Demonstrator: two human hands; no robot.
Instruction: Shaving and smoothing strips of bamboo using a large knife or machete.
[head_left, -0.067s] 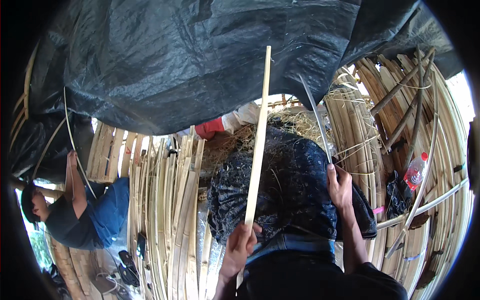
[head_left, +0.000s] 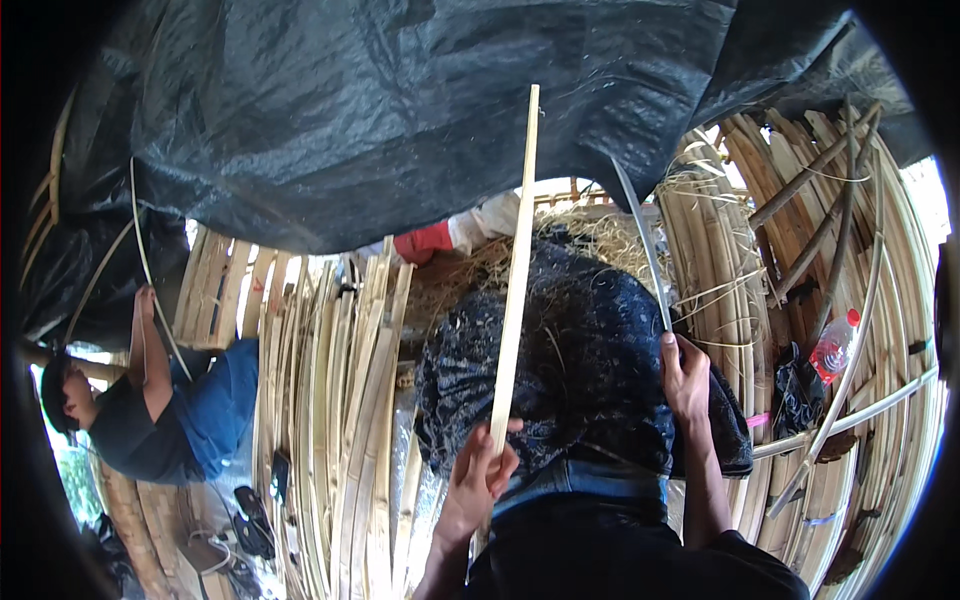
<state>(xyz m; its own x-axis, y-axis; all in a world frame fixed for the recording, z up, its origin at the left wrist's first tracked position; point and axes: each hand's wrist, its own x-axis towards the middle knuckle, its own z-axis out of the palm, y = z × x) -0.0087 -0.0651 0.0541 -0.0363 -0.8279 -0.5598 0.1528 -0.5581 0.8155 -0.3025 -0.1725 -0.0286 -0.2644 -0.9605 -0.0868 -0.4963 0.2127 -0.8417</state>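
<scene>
My left hand (head_left: 478, 482) is closed round the lower part of a long pale bamboo strip (head_left: 518, 260), which stands nearly upright in the view and tapers toward its far end. In my right hand (head_left: 686, 378) is a long thin-bladed knife (head_left: 643, 232), its blade pointing up and away. Strip and blade are apart. My fingers hide the knife's handle. A dark cloth (head_left: 590, 350), speckled with pale shavings, covers my lap between the two hands.
Split bamboo slats (head_left: 340, 430) stand in rows at left, with more (head_left: 705, 240) at right. A black tarp (head_left: 400, 120) hangs ahead above shavings (head_left: 600, 240). A red-capped bottle (head_left: 832, 348) lies right, by a black bag (head_left: 795, 390). Another person (head_left: 165, 425) sits left, handling a thin strip.
My left hand has shifted slightly up and left with the bamboo strip. The knife in my right hand sits slightly further right. The view has tilted a little.
</scene>
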